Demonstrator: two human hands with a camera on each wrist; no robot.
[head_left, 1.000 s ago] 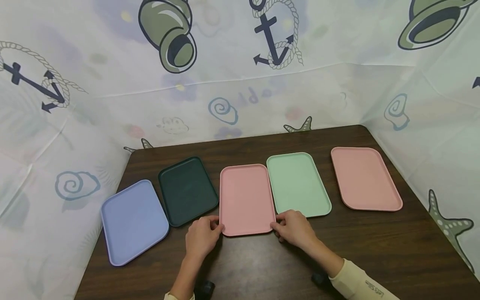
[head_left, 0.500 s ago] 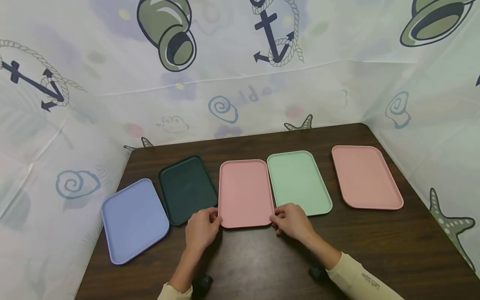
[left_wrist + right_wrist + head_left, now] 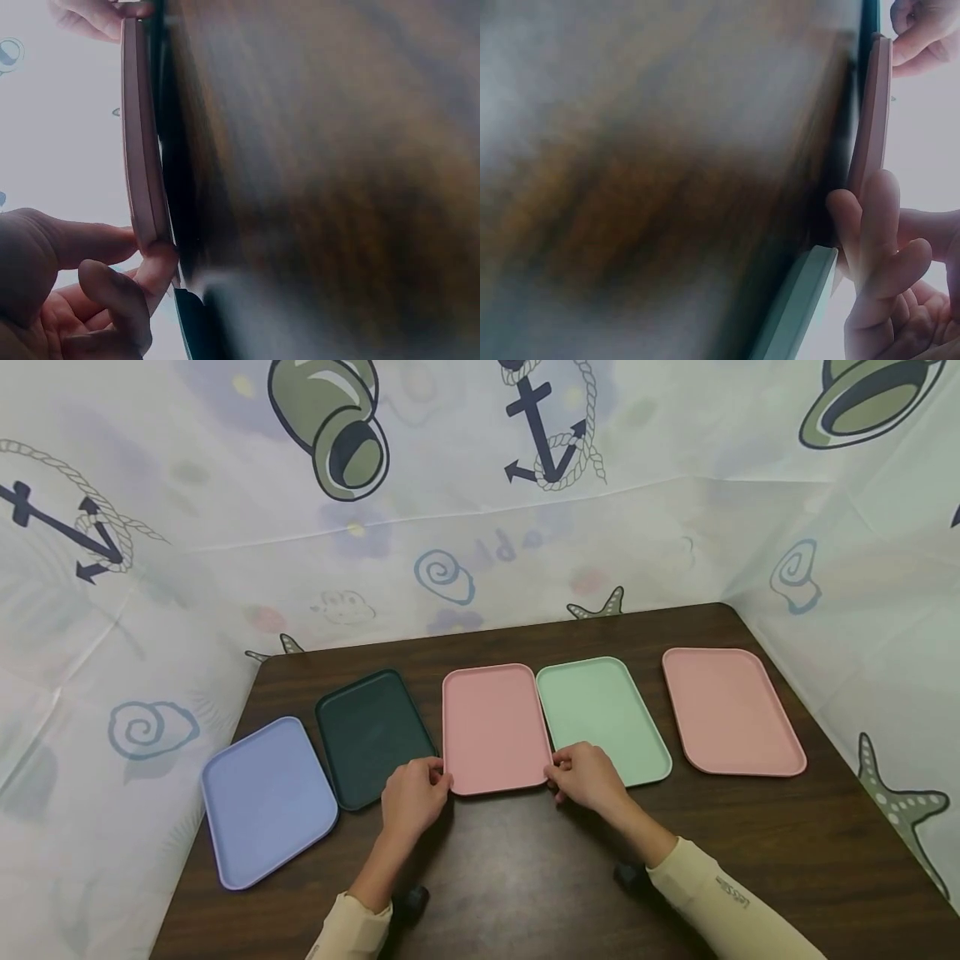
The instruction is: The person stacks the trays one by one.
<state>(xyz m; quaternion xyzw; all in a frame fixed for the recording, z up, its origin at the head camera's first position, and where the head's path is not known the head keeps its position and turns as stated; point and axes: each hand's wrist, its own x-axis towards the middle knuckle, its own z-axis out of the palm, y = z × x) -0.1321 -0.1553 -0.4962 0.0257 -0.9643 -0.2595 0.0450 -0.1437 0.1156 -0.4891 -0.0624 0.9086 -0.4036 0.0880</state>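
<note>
Both hands pinch the near corners of a pink tray [image 3: 497, 727] at the middle of the table. My left hand [image 3: 415, 793] holds its near left corner; in the left wrist view the thumb lies over the rim and fingers [image 3: 157, 270] sit beneath it. At the near right corner, my right hand [image 3: 591, 777] grips the same rim, with curled fingers [image 3: 881, 217] under it. A light green tray [image 3: 603, 718] lies against the pink tray's right side, its near left corner hidden behind the right hand. Just left is a dark green tray [image 3: 375, 739], partly overlapped by the left hand.
A blue tray [image 3: 268, 806] lies at the left end of the row, and another pink tray [image 3: 733, 712] at the right. All rest on a dark wooden table [image 3: 517, 893]. A printed white curtain [image 3: 480, 468] encloses the table's back and sides.
Both hands have moved the middle pink tray away from the person, toward the table's back edge. The light green tray has shifted slightly to the right. The other trays have stayed put.
</note>
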